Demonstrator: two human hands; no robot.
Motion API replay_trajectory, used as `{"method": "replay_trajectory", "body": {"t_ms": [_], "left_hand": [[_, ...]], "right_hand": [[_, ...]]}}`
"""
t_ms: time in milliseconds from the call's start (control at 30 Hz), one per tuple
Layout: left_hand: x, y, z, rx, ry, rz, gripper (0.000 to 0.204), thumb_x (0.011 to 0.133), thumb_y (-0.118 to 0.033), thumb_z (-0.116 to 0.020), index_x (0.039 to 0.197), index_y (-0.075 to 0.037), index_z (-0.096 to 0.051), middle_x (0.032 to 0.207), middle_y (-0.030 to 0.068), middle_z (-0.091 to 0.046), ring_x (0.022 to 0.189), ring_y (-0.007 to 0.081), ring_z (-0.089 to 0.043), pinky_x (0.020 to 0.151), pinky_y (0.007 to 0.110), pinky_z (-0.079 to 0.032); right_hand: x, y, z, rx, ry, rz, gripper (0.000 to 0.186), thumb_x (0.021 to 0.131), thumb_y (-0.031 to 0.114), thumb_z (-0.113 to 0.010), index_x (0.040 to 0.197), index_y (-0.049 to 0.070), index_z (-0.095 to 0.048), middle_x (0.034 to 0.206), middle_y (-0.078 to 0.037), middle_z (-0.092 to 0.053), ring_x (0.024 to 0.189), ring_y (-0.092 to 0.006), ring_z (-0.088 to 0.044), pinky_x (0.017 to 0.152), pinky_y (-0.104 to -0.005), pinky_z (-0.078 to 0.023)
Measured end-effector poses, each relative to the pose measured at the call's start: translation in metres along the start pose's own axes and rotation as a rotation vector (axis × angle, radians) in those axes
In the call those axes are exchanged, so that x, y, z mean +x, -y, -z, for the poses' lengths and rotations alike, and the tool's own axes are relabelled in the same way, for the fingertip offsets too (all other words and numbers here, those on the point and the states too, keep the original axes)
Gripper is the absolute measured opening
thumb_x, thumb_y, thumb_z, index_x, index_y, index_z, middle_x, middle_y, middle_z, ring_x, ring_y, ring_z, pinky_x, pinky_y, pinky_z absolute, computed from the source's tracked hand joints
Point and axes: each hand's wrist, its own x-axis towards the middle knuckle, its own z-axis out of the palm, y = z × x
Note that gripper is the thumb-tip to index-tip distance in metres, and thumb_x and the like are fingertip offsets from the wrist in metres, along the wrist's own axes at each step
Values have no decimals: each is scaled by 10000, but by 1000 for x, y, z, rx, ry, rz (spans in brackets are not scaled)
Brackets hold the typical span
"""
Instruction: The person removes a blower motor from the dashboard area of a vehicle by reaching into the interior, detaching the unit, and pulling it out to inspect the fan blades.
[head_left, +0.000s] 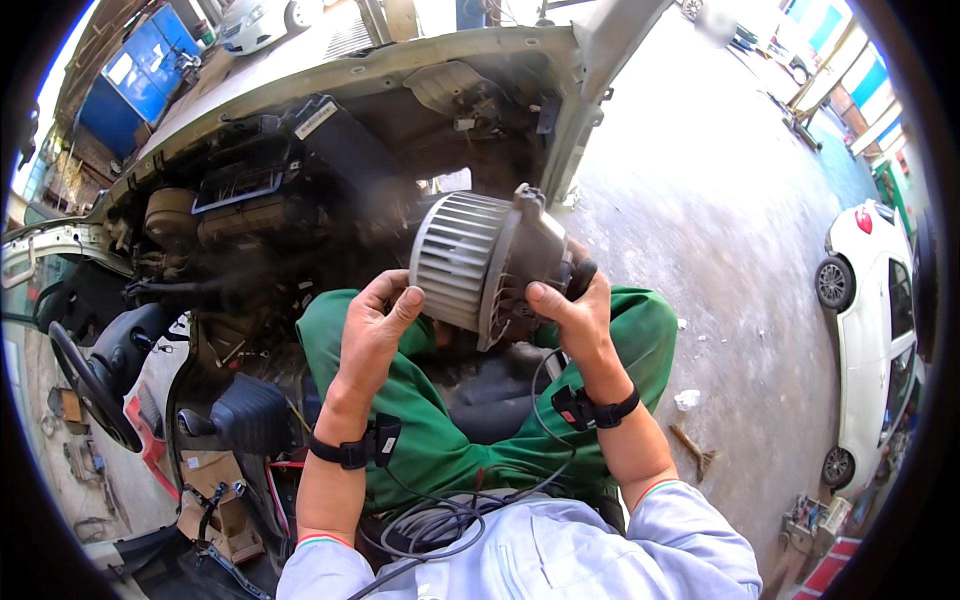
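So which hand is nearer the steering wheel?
Left. Your left hand, on the blower fan's finned end, is right of the steering wheel; your right hand, on the other end, is farther right.

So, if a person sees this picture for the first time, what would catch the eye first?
Probably the grey, finned, drum-shaped blower fan near the centre, held between the left hand and the right hand. The bright green cloth trousers below it would likely come next. After those, perhaps the glossy white metal car at the far right.

Blower fan point(468, 262) between left hand point(374, 325) and right hand point(580, 318) — 1 steering wheel point(98, 378) left, parked car point(872, 335) right.
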Motion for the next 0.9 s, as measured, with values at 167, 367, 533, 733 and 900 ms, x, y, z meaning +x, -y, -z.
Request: {"method": "replay_trajectory", "body": {"t_ms": [167,367,533,733,900], "left_hand": [[-17,4,4,-148,21,6,268,930,-229,-745,1085,-29,-654,783,-77,-541,628,14,-349,557,188,-269],[-28,14,10,-141,28,22,279,928,-244,-749,1072,-24,-654,780,-72,-545,621,10,-362,548,189,-262],[-23,-2,15,-89,-61,-35,267,945,-297,-734,1017,-53,-653,739,-94,-502,604,-4,-358,536,177,-272],[-25,0,28,-138,-73,18,236,988,-270,-681,986,-34,-675,776,-83,-541,603,-9,-352,524,172,-260],[-32,6,29,-131,-52,31,217,997,-259,-667,985,-42,-664,764,-84,-534,607,-2,-355,526,183,-270]], "right_hand": [[-20,6,-11,-8,-14,44,811,752,198,-907,1384,-81,-484,1131,-67,-669,982,-117,-639,885,-273,-534],[-28,19,-19,-11,-32,-9,800,744,196,-913,1372,-79,-499,1118,-63,-675,964,-108,-638,882,-264,-530],[-33,16,-28,-45,-37,2,816,734,199,-921,1372,-83,-497,1074,-53,-682,944,-100,-637,859,-250,-528],[-40,12,-42,-137,-45,22,809,719,205,-930,1346,-83,-509,1044,-63,-684,919,-108,-636,860,-260,-519],[-41,10,-43,-227,-97,87,802,701,251,-939,1310,-83,-536,1055,-84,-680,951,-134,-635,884,-282,-514]]}}
